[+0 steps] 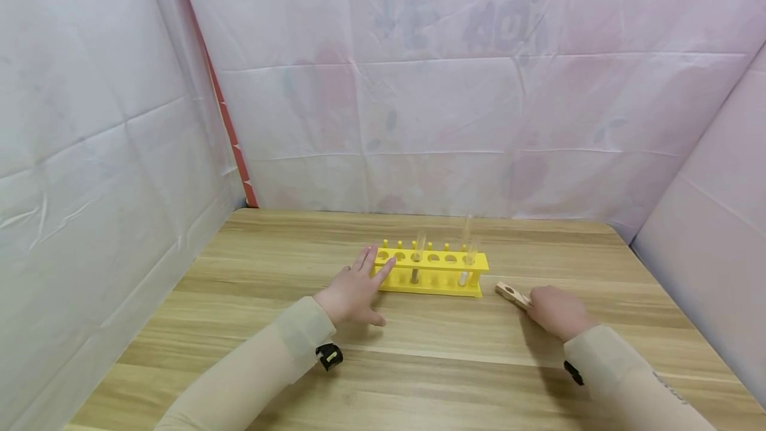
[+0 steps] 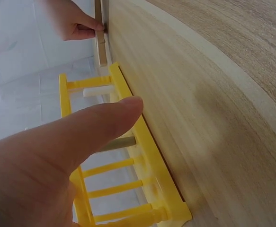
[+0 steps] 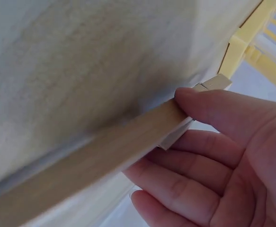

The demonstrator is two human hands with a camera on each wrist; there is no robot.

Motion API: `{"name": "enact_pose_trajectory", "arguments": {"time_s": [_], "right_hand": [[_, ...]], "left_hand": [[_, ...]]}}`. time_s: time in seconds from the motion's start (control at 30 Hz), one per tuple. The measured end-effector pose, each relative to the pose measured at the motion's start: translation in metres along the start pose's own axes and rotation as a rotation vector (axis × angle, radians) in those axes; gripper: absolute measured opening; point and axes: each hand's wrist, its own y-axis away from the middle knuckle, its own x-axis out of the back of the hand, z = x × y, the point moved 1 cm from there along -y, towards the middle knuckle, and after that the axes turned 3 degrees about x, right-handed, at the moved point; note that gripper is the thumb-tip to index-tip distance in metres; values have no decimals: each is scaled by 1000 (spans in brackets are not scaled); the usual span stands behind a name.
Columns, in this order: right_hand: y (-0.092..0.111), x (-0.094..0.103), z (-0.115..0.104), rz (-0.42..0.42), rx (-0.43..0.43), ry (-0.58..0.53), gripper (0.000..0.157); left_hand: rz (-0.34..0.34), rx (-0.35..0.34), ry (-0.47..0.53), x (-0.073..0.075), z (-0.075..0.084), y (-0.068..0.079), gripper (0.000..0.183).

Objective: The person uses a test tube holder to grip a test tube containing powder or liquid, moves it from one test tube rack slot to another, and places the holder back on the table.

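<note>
A yellow test tube rack [image 1: 433,288] stands on the table, with a tube of dark grey contents [image 1: 415,277] near its middle and a tube with white contents [image 1: 463,278] at its right end. Another clear tube [image 1: 466,228] rises behind that end. My left hand [image 1: 353,291] reaches to the rack's left end, fingers spread and straight against it; its thumb [image 2: 104,118] stretches across the rack's front in the left wrist view. Just right of the rack, my right hand [image 1: 559,311] pinches a wooden test tube clamp [image 3: 100,158] between thumb and fingers, low over the table.
The wood-grain table [image 1: 419,378] is enclosed by pale printed sheets at the back [image 1: 443,112], left [image 1: 108,125] and right [image 1: 718,218]. A red strip [image 1: 230,132] runs down the back left corner. Upright yellow pegs [image 1: 429,246] line the rack's rear.
</note>
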Motion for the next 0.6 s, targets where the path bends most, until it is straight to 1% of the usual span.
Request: {"name": "enact_pose_trajectory", "arguments": {"time_s": [0.13, 0.37, 0.6], "right_hand": [[1, 5, 0, 23, 4, -2, 24], [3, 10, 1, 65, 25, -3, 25], [1, 15, 2, 205, 81, 1, 28]], "left_hand": [[-3, -3, -4, 0, 0, 0, 114], [20, -15, -21, 0, 0, 1, 114], [6, -12, -25, 1, 0, 0, 114]]}}
